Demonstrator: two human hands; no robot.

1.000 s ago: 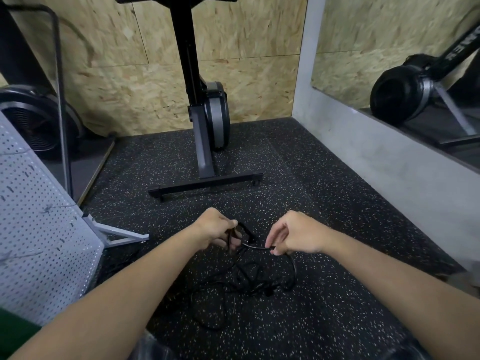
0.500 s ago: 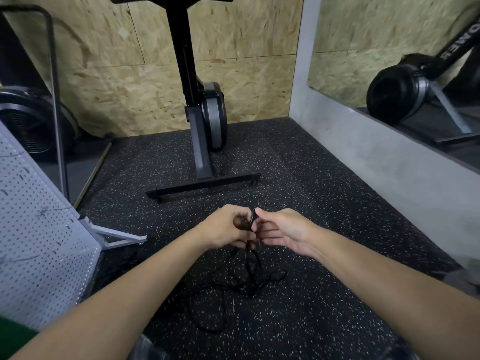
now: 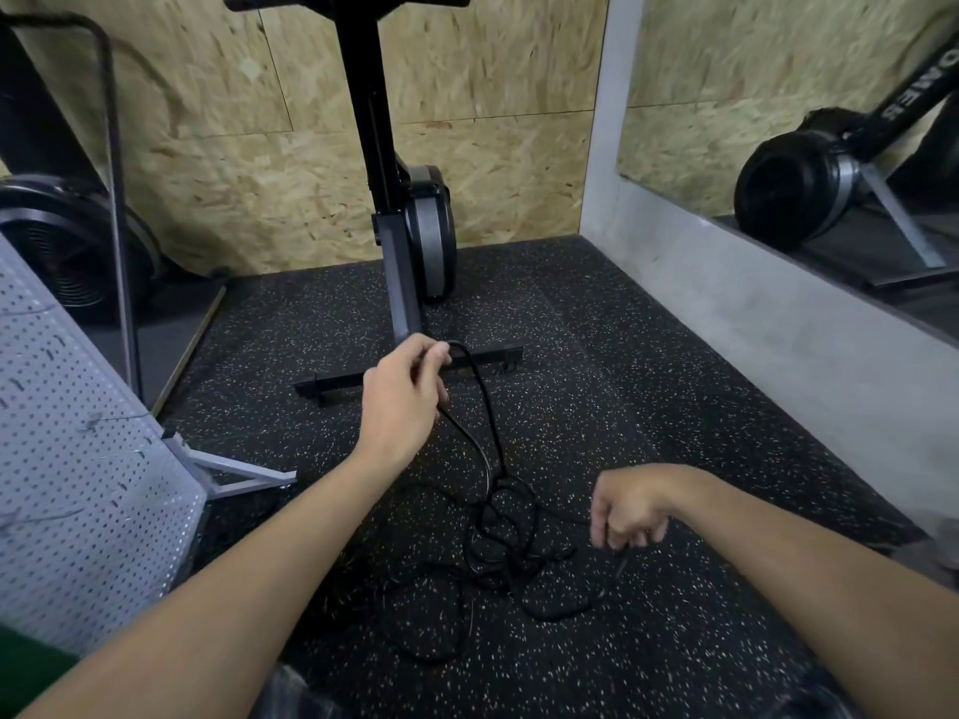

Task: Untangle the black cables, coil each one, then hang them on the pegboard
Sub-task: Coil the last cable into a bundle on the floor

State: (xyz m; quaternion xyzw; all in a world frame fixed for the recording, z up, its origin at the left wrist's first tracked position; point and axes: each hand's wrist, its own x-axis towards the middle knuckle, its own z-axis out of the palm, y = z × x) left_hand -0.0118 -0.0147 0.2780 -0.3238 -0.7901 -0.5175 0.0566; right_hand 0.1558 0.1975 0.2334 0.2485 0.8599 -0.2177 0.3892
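Untangling step. Hands apart: left hand grips a raised strand of the thin black rubber cables, tangle lying between hands. Right hand curled, blurred; grip unclear. Next: tease tangle loose.

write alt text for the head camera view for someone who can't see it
A person's left hand grips a strand raised from the tangle of black cables on the speckled floor. The right hand is curled beside the tangle, too blurred to show a grip. A white pegboard stands at left.
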